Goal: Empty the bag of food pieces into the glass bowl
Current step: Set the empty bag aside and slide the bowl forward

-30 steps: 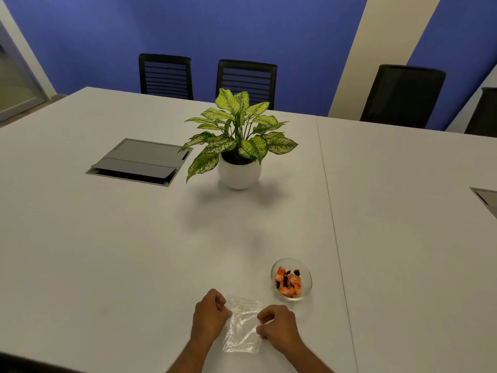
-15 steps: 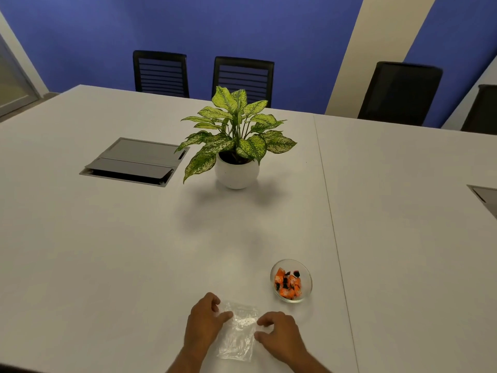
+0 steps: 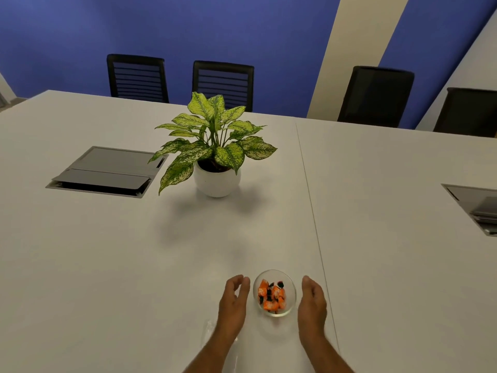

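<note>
Both hands are open and empty: the left hand (image 3: pixel 233 305) and the right hand (image 3: pixel 312 305) stand on edge with palms facing each other, one just beside each flank of the glass bowl (image 3: pixel 274 293), neither clearly touching it. The bowl sits on the white table (image 3: pixel 107 265) near the person and already holds the orange and dark food pieces (image 3: pixel 271 295). The clear bag (image 3: pixel 209 327) lies flat under the left forearm and looks emptied (only a sliver of it shows, so that is a judgement). The pouring seems done, and what remains appears to be steadying or shifting the bowl. To do that well, close both palms evenly on the glass, keep it level, and slide, not lift, since smooth glass can slip.
</note>
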`<action>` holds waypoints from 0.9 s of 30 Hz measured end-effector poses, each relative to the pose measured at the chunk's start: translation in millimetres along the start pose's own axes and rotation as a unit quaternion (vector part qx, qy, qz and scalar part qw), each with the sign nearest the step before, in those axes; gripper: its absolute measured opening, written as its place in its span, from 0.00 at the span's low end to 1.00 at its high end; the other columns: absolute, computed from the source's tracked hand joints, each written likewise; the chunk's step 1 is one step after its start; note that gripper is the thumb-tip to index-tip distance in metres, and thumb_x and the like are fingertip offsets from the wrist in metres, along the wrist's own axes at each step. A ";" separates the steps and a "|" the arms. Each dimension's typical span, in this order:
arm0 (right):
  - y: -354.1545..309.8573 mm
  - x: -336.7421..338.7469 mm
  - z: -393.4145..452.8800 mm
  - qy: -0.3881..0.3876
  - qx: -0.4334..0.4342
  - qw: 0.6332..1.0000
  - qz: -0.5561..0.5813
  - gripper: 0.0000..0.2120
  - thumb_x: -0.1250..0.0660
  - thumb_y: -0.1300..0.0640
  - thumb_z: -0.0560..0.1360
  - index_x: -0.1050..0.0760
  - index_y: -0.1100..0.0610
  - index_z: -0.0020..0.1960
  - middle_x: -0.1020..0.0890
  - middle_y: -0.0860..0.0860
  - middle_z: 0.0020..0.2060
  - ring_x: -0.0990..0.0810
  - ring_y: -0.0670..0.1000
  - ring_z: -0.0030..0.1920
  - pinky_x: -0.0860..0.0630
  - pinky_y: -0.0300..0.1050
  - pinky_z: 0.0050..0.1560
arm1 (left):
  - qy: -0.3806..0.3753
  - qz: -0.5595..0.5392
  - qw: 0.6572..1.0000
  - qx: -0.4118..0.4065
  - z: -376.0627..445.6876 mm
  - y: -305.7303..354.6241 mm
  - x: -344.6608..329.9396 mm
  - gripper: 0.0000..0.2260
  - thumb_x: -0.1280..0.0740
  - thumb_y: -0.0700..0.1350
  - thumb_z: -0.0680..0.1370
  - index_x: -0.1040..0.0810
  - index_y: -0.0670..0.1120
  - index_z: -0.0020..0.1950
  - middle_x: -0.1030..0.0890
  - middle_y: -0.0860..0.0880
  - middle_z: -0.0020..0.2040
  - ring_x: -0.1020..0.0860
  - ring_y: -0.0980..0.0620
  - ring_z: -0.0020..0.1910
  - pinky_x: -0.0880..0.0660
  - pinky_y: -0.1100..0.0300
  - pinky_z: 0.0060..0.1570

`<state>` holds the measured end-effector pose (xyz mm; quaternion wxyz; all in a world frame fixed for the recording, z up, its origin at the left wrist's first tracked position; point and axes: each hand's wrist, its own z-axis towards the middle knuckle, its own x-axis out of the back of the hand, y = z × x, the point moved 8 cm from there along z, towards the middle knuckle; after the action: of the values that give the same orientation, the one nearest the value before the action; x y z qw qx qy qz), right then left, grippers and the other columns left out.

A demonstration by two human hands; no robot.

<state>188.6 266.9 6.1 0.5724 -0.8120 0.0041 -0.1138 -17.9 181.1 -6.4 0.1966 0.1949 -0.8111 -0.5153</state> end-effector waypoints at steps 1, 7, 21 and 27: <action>6.8 -5.3 1.6 -0.017 -0.030 0.999 0.010 0.17 0.40 0.41 0.78 0.25 0.49 0.60 0.22 0.47 0.56 0.25 0.52 0.62 0.30 0.47 0.61 | -0.012 -0.008 1.000 0.017 0.9 -0.9 -8.3 0.18 0.41 0.57 0.82 0.29 0.51 0.68 0.26 0.54 0.65 0.28 0.54 0.64 0.34 0.59 0.64; 37.1 -38.8 -5.2 -0.126 -0.161 0.975 0.087 0.42 0.45 0.27 0.69 0.34 0.56 0.72 0.25 0.52 0.64 0.27 0.53 0.65 0.34 0.57 0.71 | -0.081 -0.105 0.985 0.106 2.4 -11.3 -50.7 0.27 0.50 0.68 0.77 0.32 0.54 0.68 0.23 0.58 0.59 0.24 0.60 0.57 0.31 0.57 0.62; 19.3 -57.1 18.8 -0.164 -0.184 0.954 0.171 0.34 0.45 0.33 0.73 0.33 0.57 0.68 0.20 0.53 0.54 0.21 0.56 0.56 0.29 0.56 0.65 | -0.064 -0.180 0.974 0.121 26.1 8.4 -80.2 0.39 0.49 0.71 0.70 0.34 0.48 0.72 0.24 0.45 0.64 0.24 0.45 0.59 0.32 0.45 0.70; -21.9 -68.1 52.0 -0.175 -0.138 0.963 0.153 0.39 0.45 0.31 0.72 0.41 0.52 0.75 0.32 0.56 0.72 0.32 0.57 0.71 0.38 0.59 0.74 | -0.081 -0.200 0.972 0.093 59.5 46.5 -96.5 0.40 0.49 0.73 0.70 0.31 0.49 0.73 0.19 0.46 0.64 0.20 0.47 0.62 0.31 0.45 0.72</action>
<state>129.5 332.1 -2.4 0.4568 -0.8802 0.0443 0.1204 27.7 294.6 1.3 0.0041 0.3286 -0.8130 -0.4806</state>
